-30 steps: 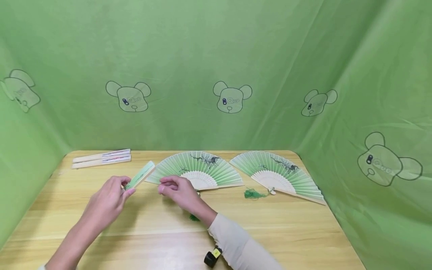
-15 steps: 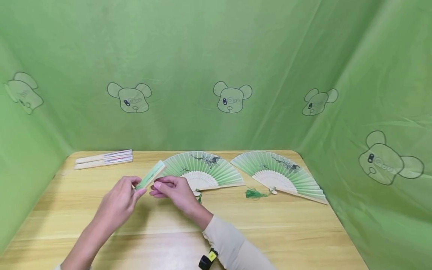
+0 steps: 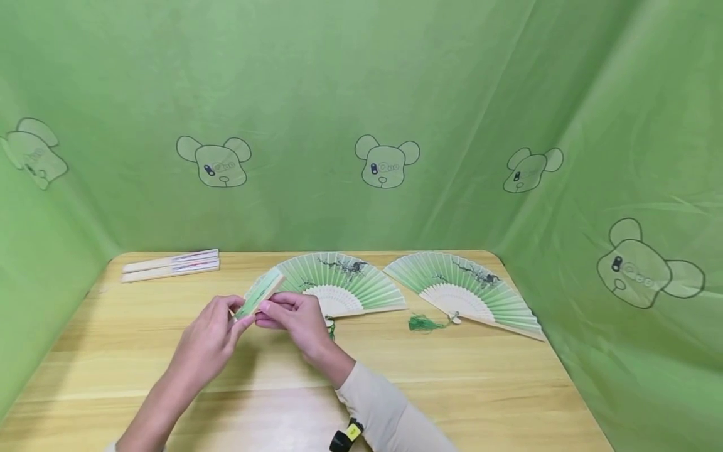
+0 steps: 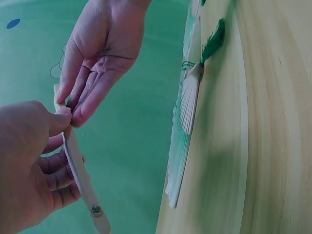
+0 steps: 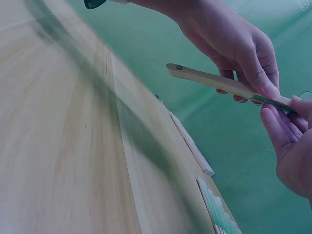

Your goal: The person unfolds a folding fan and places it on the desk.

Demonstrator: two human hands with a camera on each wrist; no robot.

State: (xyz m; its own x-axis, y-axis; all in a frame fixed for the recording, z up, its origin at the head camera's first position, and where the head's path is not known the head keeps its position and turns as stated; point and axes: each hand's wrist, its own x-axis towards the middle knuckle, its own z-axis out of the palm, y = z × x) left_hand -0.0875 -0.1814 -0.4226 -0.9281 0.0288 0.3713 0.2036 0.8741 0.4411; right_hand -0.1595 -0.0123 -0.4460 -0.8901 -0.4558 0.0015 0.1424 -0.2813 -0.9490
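Fingers and thumb of my left hand (image 3: 209, 329) pinch a folded fan (image 3: 260, 294) around its middle, while those of my right hand (image 3: 299, 320) nip it near the green paper end, so it hangs tilted in the air above the table (image 3: 282, 402). I'd judge it light, its wooden sticks stiff but thin, and the pleated paper easy to crease or tear. For a firm hold I'd trust the outer sticks or the bare wooden end by the pin, and go gently on the paper. Just behind it, the left corner of the middle spread fan (image 3: 339, 276) sits close enough to be snagged. Farther right lies another spread fan (image 3: 463, 276) with a green tassel (image 3: 425, 322), and two closed fans (image 3: 169, 265) rest side by side at the back left, well apart from my hands.
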